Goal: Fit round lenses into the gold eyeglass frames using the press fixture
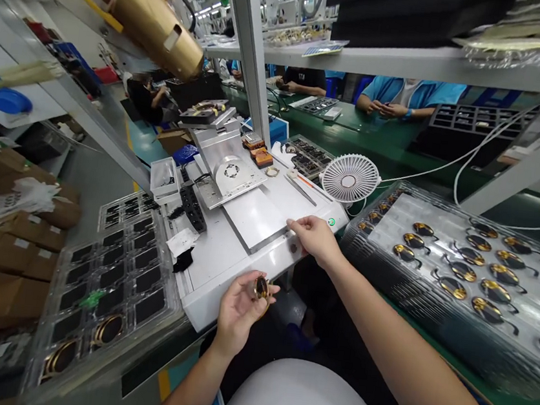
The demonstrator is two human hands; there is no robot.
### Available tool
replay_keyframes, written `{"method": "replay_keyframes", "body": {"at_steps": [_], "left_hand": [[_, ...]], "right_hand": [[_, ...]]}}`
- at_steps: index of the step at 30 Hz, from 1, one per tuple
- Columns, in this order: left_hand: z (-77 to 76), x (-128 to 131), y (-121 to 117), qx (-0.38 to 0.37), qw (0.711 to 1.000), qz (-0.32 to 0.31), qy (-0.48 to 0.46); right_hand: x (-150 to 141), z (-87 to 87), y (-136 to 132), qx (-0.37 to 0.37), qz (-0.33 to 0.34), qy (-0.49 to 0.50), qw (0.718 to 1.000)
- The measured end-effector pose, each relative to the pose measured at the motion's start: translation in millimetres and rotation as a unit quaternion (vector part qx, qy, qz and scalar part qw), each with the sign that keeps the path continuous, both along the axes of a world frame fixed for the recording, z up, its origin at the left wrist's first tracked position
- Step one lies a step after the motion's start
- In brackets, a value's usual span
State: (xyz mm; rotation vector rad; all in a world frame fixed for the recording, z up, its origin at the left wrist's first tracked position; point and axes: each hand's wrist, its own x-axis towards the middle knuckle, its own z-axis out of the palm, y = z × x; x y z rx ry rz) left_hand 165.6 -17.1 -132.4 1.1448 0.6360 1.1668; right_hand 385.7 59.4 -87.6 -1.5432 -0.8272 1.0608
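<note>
Gold-rimmed disc [261,287] — in left hand [239,313]

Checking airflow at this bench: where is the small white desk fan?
In the head view, the small white desk fan stands beyond the right hand, beside the clear tray of gold parts.

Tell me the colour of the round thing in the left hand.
Gold rim, dark centre: the round thing in the left hand, best seen in the head view.

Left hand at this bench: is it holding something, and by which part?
The left hand holds a round, gold-rimmed dark piece by its rim, between thumb and fingertips.
</note>
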Motion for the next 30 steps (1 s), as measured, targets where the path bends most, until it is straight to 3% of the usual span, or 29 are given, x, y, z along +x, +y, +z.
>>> {"method": "replay_keyframes", "body": {"at_steps": [2, 4, 6, 11, 15, 30], "left_hand": [[3.7, -1, 1, 0.036, 0.999, 0.003, 0.028], [4.7, -2, 0, 0.073, 0.995, 0.03, 0.055], [4.3, -1, -2, 0.107, 0.988, 0.064, 0.087], [5.7, 6, -8, 0.177, 0.965, 0.105, 0.162], [13.0, 13, -10, 0.207, 0.955, 0.097, 0.187], [17.3, 13, -14, 0.252, 0.934, 0.118, 0.223]], "right_hand": [[4, 6.6, 13, 0.013, -0.002, -0.015, 1.0], [4, 13.5, 10, 0.037, 0.0, -0.026, 0.999], [-1, 19.5, -9, 0.062, 0.025, -0.028, 0.997], [-20, 26.3, -80, 0.082, 0.17, 0.021, 0.982], [-31, 24.6, -110, 0.065, 0.17, 0.026, 0.983], [-36, 22.3, -114, 0.058, 0.166, -0.008, 0.984]]}}
